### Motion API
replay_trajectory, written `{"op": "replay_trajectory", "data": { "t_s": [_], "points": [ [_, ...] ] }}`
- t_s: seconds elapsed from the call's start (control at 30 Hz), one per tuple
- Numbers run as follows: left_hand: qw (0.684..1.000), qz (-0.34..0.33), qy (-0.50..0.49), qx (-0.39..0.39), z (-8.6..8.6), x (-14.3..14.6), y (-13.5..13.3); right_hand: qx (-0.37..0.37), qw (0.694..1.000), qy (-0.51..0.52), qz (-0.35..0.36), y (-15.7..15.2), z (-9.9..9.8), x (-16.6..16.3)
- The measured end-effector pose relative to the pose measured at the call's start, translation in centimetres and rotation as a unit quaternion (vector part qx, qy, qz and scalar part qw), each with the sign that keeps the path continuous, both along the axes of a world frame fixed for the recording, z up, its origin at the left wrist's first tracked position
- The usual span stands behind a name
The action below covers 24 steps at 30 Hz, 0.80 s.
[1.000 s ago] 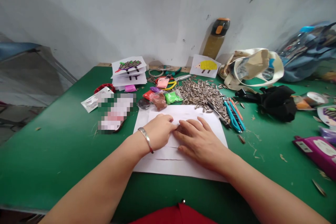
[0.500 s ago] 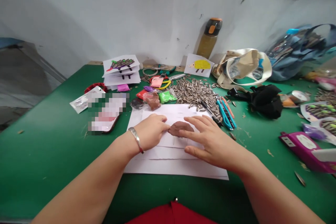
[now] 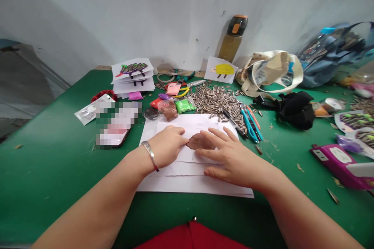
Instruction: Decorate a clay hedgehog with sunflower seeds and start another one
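Note:
My left hand (image 3: 167, 144), a silver bracelet on its wrist, is curled with its fingertips pressed at the left edge of a flat brown clay patch (image 3: 197, 140). My right hand (image 3: 230, 156) lies flat with fingers stretched out, pressing on the right part of the same patch. The clay sits on a stack of white paper sheets (image 3: 189, 171) on the green table (image 3: 58, 163).
Behind the paper lie small bags of coloured clay (image 3: 172, 106), a heap of sunflower seeds (image 3: 216, 100), pens (image 3: 251, 122), pliers and scissors. Hedgehog cards (image 3: 131, 74), a bottle (image 3: 233, 37), a cloth bag (image 3: 271, 72), a black cloth (image 3: 293, 109) and a purple box (image 3: 339, 161) stand around.
The right hand slid off the clay half a second ago, showing the brown patch, then came back partly over it. The view shifted slightly left.

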State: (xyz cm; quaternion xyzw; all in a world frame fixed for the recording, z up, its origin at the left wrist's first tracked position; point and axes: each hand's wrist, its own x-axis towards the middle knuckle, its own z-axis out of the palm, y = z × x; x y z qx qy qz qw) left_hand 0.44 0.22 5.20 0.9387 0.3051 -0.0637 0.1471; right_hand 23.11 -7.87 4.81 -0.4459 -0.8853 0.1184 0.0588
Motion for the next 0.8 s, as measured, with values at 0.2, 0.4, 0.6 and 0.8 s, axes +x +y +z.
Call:
{"op": "replay_trajectory", "data": {
  "t_s": [0.2, 0.4, 0.6, 0.8],
  "points": [
    [1.0, -0.004, -0.026, 0.005, -0.1, 0.0, 0.0, -0.015, 1.0, 0.0, 0.004, -0.1, 0.2, 0.4],
    [1.0, -0.005, -0.001, 0.025, -0.2, -0.1, -0.1, -0.006, 1.0, -0.002, -0.022, 0.2, -0.8, 0.6],
    [1.0, -0.001, 0.005, 0.023, -0.4, 0.0, -0.3, -0.043, 0.999, 0.002, -0.014, 0.3, -0.9, 0.9],
    [1.0, 0.002, 0.013, 0.013, -0.2, 0.1, -0.4, -0.084, 0.996, -0.01, -0.026, 0.6, -0.7, 1.0]
  ]
}}
